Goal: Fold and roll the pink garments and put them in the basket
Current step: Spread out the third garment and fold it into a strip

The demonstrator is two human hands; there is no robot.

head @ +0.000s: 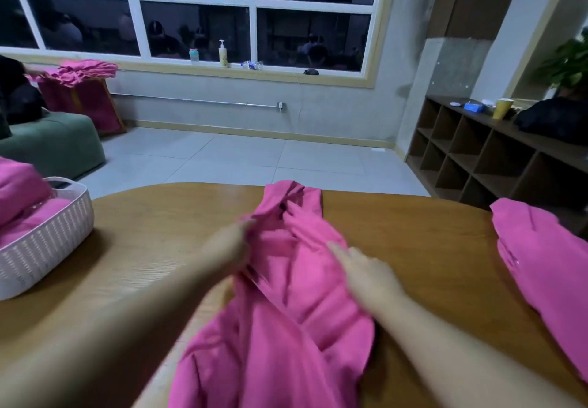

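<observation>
A crumpled pink garment [286, 312] lies lengthwise on the wooden table [159, 248], from the far edge down to the near edge. My left hand [226, 248] is at its left edge near the collar; motion blur hides whether the fingers pinch the fabric. My right hand [366, 272] rests on the garment's right side with fingers stretched out. A second pink garment [541, 264] lies at the table's right end. The white woven basket [47, 242] stands at the left end with pink rolled garments [19, 197] inside it.
Behind the table is tiled floor, a green sofa [54, 143] at the left and a dark cubby shelf [477, 156] at the right. More pink garments [82, 72] are piled on a stand by the window, next to a seated person.
</observation>
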